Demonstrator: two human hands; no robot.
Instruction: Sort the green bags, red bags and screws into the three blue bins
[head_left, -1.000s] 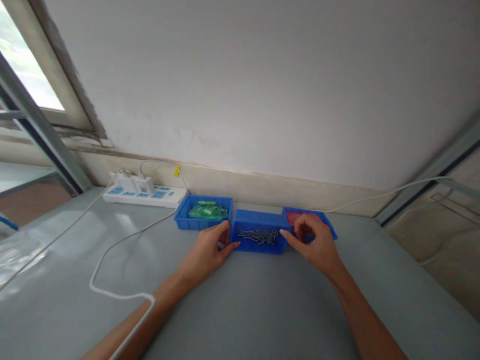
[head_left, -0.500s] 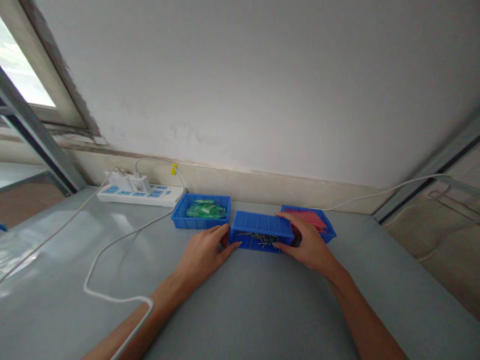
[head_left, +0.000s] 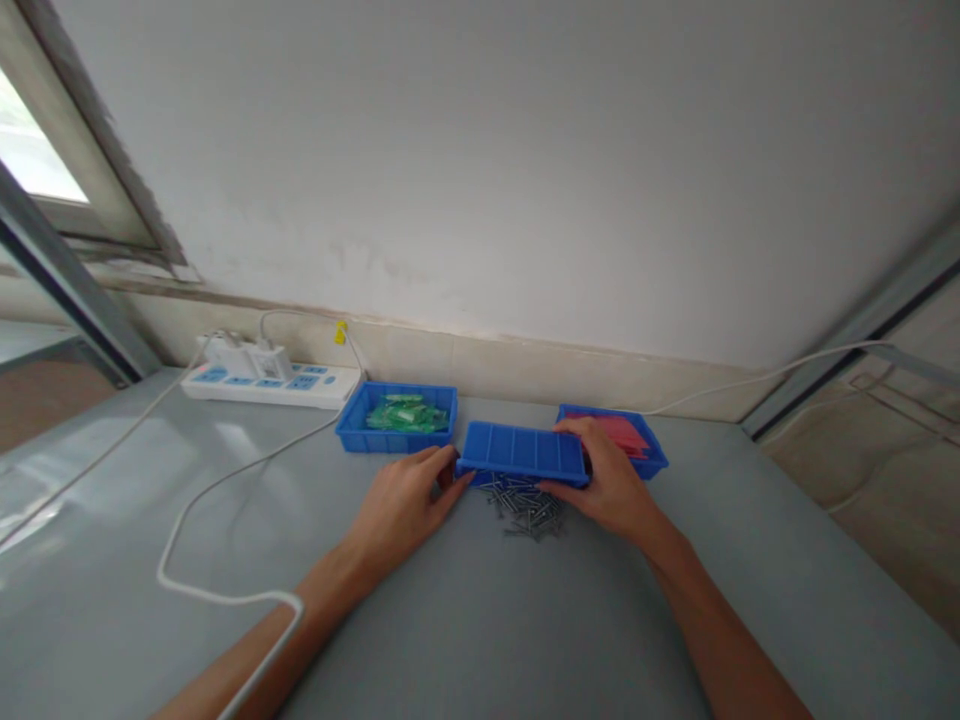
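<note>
- Blue bin, below frame centre: tipped, ends pinched by left hand and right hand.
- Metal fasteners heap beneath its rim; pouring-out seems in hand.
- Further tilting calls for steady grip.

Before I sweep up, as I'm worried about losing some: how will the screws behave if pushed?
The screws look slim and rod-like, so single ones may roll. Heaped crosswise, they'd probably drag neighbours along. Their metallic look suggests stiffness.
</note>
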